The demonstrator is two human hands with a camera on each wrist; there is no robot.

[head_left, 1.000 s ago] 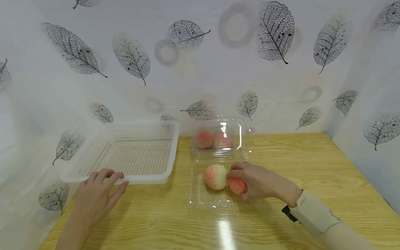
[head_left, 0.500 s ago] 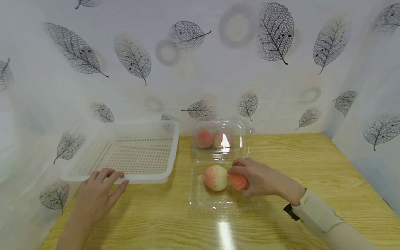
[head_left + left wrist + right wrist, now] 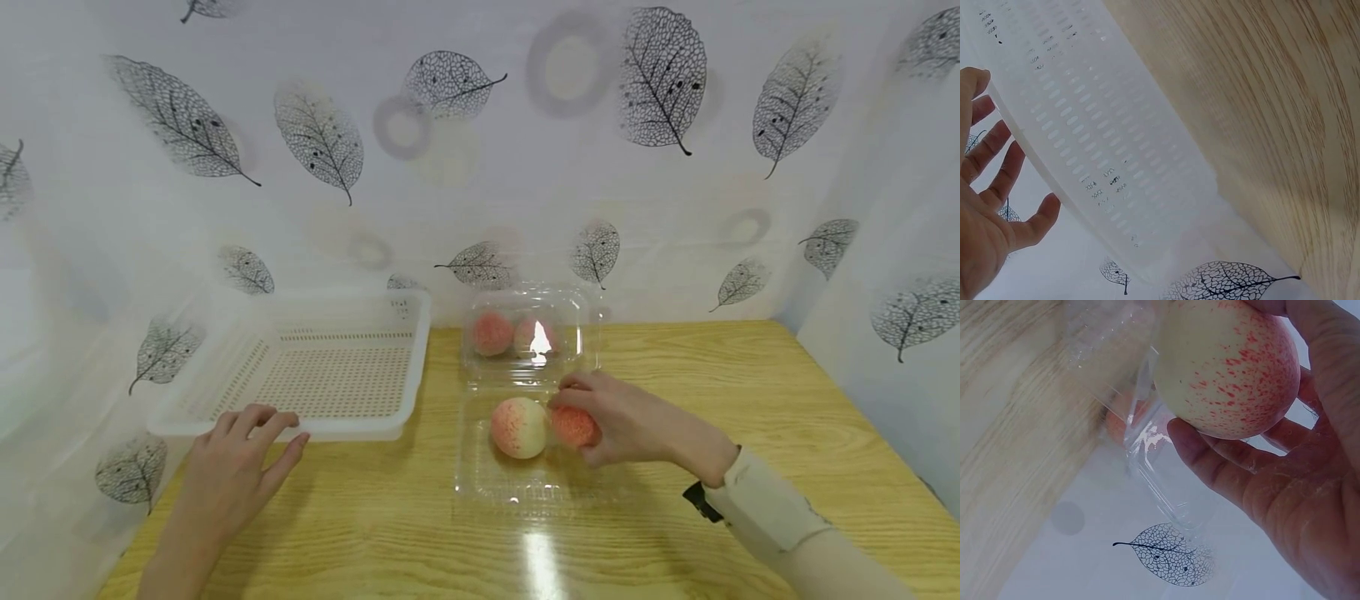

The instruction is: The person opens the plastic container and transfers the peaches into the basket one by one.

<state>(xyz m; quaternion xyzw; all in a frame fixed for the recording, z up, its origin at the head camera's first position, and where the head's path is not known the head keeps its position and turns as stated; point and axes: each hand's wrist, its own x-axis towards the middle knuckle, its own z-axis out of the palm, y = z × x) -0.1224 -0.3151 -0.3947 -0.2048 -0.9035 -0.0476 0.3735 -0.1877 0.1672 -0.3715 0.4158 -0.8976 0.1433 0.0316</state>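
Observation:
My right hand (image 3: 626, 421) grips a reddish peach (image 3: 575, 427) between thumb and fingers, over the right half of a clear plastic clamshell box (image 3: 480, 483). In the right wrist view this peach (image 3: 1229, 369) shows a cream side with red specks, fingers curled round it. Just left of it, a second peach (image 3: 519, 427), pink and cream, sits in the box. My left hand (image 3: 225, 467) lies at the near rim of a white plastic basket (image 3: 352, 429). In the left wrist view, its loosely bent fingers (image 3: 1009, 175) are spread along the basket's edge.
The box's raised clear lid (image 3: 577, 367) stands at the back, with two red peaches (image 3: 492, 333) seen through it. A leaf-printed white sheet (image 3: 510, 183) walls the back and sides of the wooden table (image 3: 375, 533). The basket's perforated floor (image 3: 330, 383) shows.
My right hand has shifted slightly away from me and to the right with the peach, widening the gap to the other peach. The left hand stays at the basket rim.

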